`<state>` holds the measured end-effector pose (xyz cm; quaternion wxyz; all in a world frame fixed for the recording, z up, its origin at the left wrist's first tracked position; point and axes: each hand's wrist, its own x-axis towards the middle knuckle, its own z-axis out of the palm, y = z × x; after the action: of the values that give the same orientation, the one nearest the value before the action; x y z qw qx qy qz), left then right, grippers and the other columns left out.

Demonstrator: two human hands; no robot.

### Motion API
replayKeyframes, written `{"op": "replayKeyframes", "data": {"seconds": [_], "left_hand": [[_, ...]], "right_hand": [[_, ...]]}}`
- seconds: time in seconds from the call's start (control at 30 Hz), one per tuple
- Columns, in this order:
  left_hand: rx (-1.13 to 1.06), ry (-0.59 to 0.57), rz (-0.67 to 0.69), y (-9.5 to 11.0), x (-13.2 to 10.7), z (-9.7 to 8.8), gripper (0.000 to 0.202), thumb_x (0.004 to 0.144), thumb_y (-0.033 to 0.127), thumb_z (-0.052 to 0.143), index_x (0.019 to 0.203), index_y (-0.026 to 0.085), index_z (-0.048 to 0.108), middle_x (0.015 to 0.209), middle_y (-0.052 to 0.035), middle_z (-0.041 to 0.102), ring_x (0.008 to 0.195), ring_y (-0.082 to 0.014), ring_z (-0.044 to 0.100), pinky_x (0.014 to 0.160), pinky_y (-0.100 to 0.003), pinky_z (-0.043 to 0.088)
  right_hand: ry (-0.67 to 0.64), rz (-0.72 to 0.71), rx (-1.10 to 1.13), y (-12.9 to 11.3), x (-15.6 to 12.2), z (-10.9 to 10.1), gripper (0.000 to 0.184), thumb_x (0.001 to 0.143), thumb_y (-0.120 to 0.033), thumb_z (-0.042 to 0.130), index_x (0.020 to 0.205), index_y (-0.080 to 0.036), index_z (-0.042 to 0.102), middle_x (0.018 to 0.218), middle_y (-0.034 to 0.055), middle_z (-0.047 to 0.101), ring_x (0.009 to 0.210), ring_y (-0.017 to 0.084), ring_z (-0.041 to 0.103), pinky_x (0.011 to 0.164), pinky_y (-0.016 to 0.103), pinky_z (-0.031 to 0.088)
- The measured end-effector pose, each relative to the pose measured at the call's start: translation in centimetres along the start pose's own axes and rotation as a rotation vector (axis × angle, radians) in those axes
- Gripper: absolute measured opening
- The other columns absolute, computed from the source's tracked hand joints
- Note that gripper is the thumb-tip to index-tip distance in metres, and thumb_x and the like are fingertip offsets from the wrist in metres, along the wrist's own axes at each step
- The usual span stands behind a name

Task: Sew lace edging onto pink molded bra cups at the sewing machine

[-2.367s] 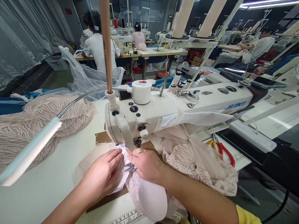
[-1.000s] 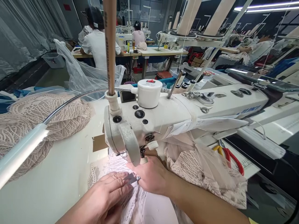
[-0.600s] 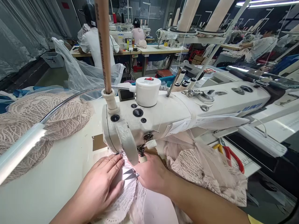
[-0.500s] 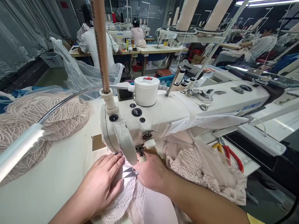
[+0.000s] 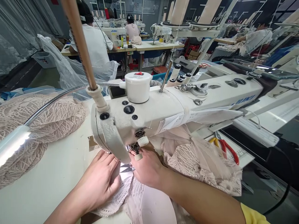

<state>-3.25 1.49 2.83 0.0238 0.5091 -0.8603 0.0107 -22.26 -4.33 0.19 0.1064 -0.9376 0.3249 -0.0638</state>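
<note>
My left hand (image 5: 101, 182) lies on pale pink lace (image 5: 116, 199) beneath the sewing machine head (image 5: 109, 133). Its fingers stretch forward, with their tips partly hidden by the machine. My right hand (image 5: 147, 168) is closed just right of the needle area, its fingertips behind the tension knobs (image 5: 142, 141). From that hand the blades of small thread snips (image 5: 125, 168) stick out toward the left hand. A smooth pale pink moulded cup (image 5: 156, 205) lies below the right wrist, beside the lace. The needle and presser foot are hidden.
A lace heap (image 5: 58, 115) lies on the left, near a lit lamp (image 5: 14, 144) on a bendable neck. More lace (image 5: 201, 158) and red-and-yellow-handled scissors (image 5: 225, 147) are at right. Thread cones (image 5: 179, 12) stand above. Co-workers (image 5: 92, 43) sit ahead.
The whole view has shifted, so the machine and hands appear slightly farther left. Both hands stay close to the needle area, and the snips remain in my right hand.
</note>
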Motion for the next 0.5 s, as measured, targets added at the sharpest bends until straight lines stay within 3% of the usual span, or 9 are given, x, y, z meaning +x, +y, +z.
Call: {"op": "replayKeyframes", "data": {"seconds": [0.1,0.23,0.33,0.5], "left_hand": [[-0.004,-0.021,-0.003,-0.2,-0.1,0.0,0.049,0.078,0.023,0.045,0.123,0.007,0.057,0.127,-0.0205,0.058,0.107,-0.0336,0.057,0.091,-0.048,0.043],[-0.015,-0.043,-0.004,-0.6,-0.6,0.5,0.052,0.077,0.016,0.043,0.127,0.007,0.054,0.111,-0.0171,0.066,0.098,-0.0308,0.061,0.097,-0.054,0.037],[0.007,0.039,0.054,-0.8,-1.1,1.1,0.054,0.076,0.012,0.043,0.129,0.008,0.053,0.113,-0.016,0.067,0.101,-0.0311,0.061,0.1,-0.057,0.033],[-0.002,0.147,0.143,-0.6,-1.4,1.4,0.057,0.071,0.006,0.043,0.126,0.008,0.055,0.127,-0.0147,0.061,0.112,-0.0309,0.057,0.101,-0.053,0.034]], "right_hand": [[-0.016,0.004,-0.001,0.0,0.0,0.0,0.016,0.077,-0.019,0.051,0.085,-0.017,0.064,0.096,0.0094,0.061,0.076,0.02,0.054,0.06,0.03,0.042],[-0.052,-0.042,0.003,0.3,-0.2,-0.2,0.012,0.077,-0.017,0.05,0.079,-0.017,0.062,0.095,0.0091,0.06,0.078,0.02,0.052,0.059,0.029,0.04],[-0.062,-0.064,0.015,0.5,-0.4,-0.5,0.009,0.074,-0.017,0.052,0.075,-0.018,0.061,0.091,0.0067,0.06,0.075,0.018,0.051,0.055,0.028,0.037],[-0.059,-0.07,0.033,0.4,-0.3,-0.9,0.013,0.072,-0.018,0.051,0.079,-0.019,0.061,0.087,0.0059,0.061,0.074,0.019,0.052,0.06,0.029,0.038]]}}
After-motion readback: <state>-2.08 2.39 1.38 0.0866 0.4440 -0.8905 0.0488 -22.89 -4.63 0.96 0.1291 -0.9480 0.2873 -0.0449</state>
